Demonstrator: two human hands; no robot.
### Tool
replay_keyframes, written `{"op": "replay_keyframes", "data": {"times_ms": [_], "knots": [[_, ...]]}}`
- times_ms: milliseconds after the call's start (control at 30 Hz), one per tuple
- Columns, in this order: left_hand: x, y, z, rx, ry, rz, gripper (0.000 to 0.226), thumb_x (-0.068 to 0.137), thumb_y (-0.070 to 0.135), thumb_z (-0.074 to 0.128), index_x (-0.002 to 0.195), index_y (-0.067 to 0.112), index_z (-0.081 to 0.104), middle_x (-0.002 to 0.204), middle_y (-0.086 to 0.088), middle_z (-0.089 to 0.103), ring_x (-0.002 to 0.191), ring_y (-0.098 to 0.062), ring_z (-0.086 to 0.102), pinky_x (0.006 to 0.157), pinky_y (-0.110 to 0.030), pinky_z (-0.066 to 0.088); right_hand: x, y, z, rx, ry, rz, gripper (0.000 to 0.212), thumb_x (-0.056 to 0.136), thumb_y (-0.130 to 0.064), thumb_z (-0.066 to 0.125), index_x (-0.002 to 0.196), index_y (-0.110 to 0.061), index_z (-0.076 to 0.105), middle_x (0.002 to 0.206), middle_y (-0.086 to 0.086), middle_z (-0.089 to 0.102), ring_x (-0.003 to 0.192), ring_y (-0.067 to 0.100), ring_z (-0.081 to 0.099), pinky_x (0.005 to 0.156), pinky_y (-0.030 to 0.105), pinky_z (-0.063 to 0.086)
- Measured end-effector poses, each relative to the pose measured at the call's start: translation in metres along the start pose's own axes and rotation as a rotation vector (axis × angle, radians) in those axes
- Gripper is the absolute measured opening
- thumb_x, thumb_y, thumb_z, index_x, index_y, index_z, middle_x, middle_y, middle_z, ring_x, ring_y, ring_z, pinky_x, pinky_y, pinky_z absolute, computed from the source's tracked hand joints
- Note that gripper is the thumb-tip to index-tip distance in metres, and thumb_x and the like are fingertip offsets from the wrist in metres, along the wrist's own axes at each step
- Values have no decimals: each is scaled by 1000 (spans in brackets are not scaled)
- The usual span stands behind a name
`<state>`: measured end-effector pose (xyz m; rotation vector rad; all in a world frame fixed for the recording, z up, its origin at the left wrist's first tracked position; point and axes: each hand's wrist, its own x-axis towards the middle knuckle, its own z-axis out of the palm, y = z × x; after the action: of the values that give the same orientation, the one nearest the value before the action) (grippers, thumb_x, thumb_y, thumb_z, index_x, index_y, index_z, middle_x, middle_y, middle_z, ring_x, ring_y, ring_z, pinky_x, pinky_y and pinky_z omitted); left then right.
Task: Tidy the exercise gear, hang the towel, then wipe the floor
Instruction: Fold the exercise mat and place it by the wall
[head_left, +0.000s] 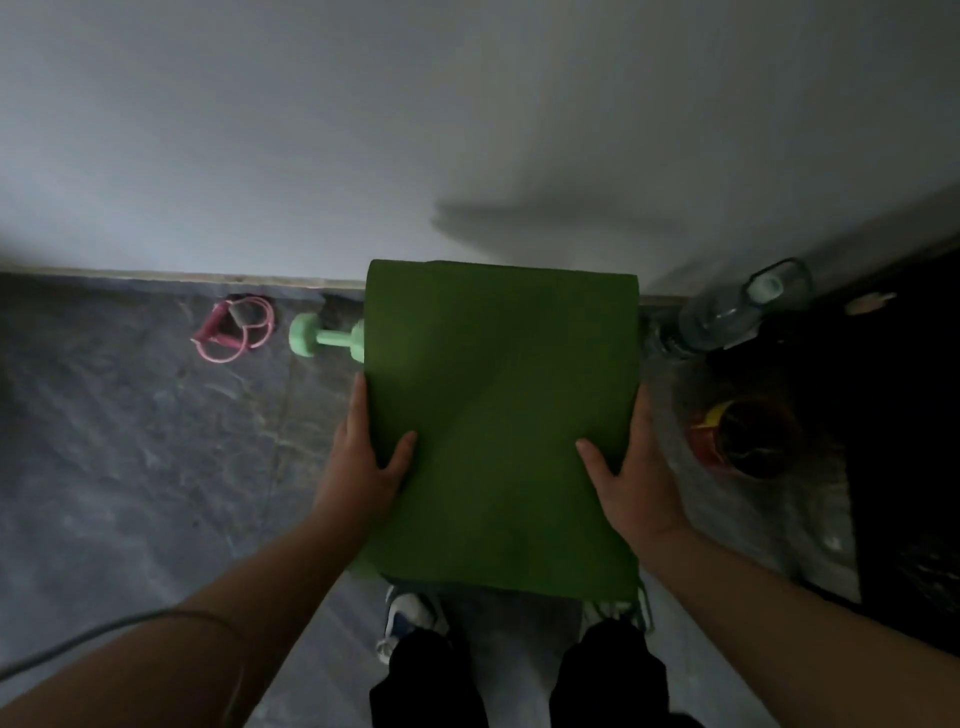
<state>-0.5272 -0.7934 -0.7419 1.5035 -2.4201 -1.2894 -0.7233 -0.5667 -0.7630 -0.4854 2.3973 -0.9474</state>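
Note:
A green towel (501, 415) hangs folded in front of me, its fringe at the lower right corner. My left hand (363, 457) holds its left edge, thumb on the front and fingers along the side. My right hand (631, 473) holds its right edge the same way. On the grey floor by the wall lie a mint-green dumbbell (324, 338), partly hidden behind the towel, and a pink jump rope (234, 327) coiled to its left.
A clear water bottle (743, 306) with a mint cap stands at the right by the wall. A red and yellow container (737, 436) sits below it. A dark mat (904, 415) covers the far right. My shoes (410, 618) are below the towel.

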Motion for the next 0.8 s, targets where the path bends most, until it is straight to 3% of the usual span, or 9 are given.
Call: {"op": "replay_keyframes", "data": {"times_ms": [200, 333, 400, 533, 667, 800], "knots": [[93, -92, 102, 26, -76, 25, 99, 90, 40, 65, 153, 39, -12, 159, -13, 27, 139, -30, 39, 110, -42, 35, 90, 100, 87, -10, -29, -93, 93, 85, -68, 49, 154, -40, -7, 162, -2, 20, 146, 22, 29, 115, 49, 33], [134, -126, 146, -5, -125, 23, 102, 90, 42, 65, 150, 47, -17, 160, -12, 23, 140, -30, 37, 113, -47, 35, 131, 143, 121, -21, -11, -98, 93, 88, -48, 57, 156, -31, -3, 162, 1, 19, 144, 12, 24, 116, 32, 23], [148, -139, 162, -10, -152, 1, 103, 89, 41, 66, 149, 47, -18, 160, -12, 23, 140, -30, 37, 113, -48, 35, 142, 159, 135, -42, -8, -91, 93, 89, -45, 58, 157, -29, -4, 163, 3, 15, 146, 19, 22, 119, 36, 21], [167, -149, 175, -43, -155, -7, 103, 88, 33, 69, 153, 40, -12, 161, -10, 20, 143, -30, 32, 115, -46, 32, 153, 172, 149, -96, 29, -121, 95, 85, -61, 47, 157, -26, -5, 164, 7, 11, 149, 25, 18, 121, 44, 18], [156, -141, 175, -28, -128, -49, 102, 88, 36, 68, 153, 42, -11, 160, -11, 22, 141, -31, 34, 112, -48, 35, 148, 174, 150, -145, 49, -83, 94, 82, -81, 29, 153, -39, -15, 165, 8, 11, 149, 29, 20, 117, 53, 27], [146, -146, 174, 2, -84, 9, 102, 88, 33, 69, 154, 37, -9, 160, -10, 21, 141, -28, 32, 111, -43, 32, 137, 178, 154, -167, 78, -105, 93, 84, -70, 37, 154, -35, -12, 165, 10, 10, 150, 28, 16, 120, 51, 21]]}}
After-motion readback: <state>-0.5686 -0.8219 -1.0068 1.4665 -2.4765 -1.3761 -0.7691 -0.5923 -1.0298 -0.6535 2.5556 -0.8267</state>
